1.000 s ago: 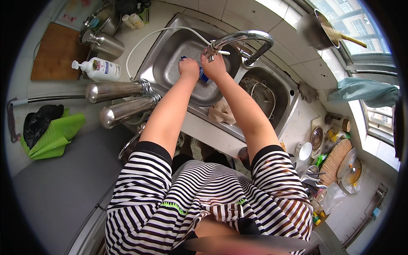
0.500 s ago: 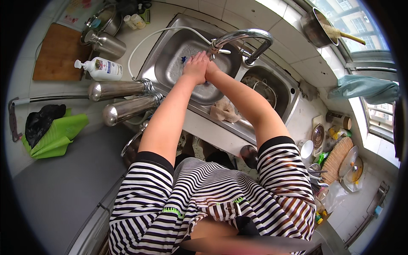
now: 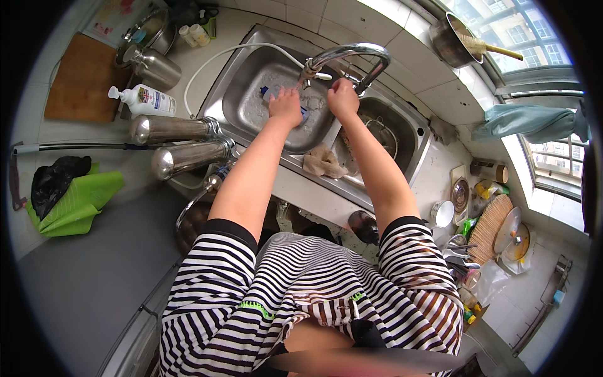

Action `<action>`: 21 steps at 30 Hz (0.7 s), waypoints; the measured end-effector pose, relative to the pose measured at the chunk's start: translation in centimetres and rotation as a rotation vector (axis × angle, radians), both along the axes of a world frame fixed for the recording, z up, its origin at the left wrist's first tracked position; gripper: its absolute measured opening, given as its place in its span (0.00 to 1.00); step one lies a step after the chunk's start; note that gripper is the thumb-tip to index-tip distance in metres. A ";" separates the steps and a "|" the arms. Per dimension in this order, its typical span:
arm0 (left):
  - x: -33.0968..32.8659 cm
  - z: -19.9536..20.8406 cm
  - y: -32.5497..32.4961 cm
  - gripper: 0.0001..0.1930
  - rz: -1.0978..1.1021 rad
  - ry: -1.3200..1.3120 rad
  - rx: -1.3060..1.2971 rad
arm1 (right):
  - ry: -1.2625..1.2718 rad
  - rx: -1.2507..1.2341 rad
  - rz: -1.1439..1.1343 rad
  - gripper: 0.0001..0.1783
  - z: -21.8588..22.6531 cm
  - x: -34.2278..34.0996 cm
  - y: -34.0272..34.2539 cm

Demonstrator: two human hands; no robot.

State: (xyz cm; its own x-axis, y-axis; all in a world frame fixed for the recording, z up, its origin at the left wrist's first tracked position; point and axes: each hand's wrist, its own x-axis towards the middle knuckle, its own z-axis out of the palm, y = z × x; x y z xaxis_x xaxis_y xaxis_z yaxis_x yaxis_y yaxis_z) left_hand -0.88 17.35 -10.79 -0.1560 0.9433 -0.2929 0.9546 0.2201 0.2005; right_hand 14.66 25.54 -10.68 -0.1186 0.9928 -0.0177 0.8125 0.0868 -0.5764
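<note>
While seemingly midway through rinsing, holds left hand (image 3: 286, 107) spread by the tap (image 3: 357, 49), apart from curled right hand (image 3: 343, 98), grip unclear, with blue item (image 3: 264, 92) not yet out of left basin (image 3: 240, 103).

Head-worn fisheye, looking down: striped shirt (image 3: 314, 267) close at 6 o'clock, sink (image 3: 237, 112) farther off at 12, window (image 3: 531, 38) at 2.

Bright window (image 3: 531, 31) beside pale tiled wall (image 3: 409, 76)

Both forearms (image 3: 256, 164) extended forward, left hand (image 3: 286, 109) palm down, fingers (image 3: 288, 93) outstretched, right hand (image 3: 343, 98) set apart, fingers curled inward
</note>
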 end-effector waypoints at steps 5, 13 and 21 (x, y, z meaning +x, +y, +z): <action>2.6 1.4 -0.5 0.31 -0.075 0.057 -0.045 | 0.255 0.449 -0.076 0.38 -3.5 1.7 7.1; 3.4 0.7 -3.1 0.14 -0.020 -0.076 0.127 | 0.460 0.442 -0.048 0.31 -4.0 1.5 3.4; 5.1 -0.4 -6.9 0.19 0.020 0.097 0.087 | -0.099 0.031 0.184 0.12 -5.7 1.9 -6.1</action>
State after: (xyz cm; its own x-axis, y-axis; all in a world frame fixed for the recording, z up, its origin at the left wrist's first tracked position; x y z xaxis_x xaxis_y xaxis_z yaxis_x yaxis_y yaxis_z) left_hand 4.19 10.49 -11.20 -0.1991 0.9608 -0.1931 0.9660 0.2256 0.1263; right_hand 16.52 19.45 -16.35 -0.2967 0.9549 -0.0085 0.8342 0.2548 -0.4891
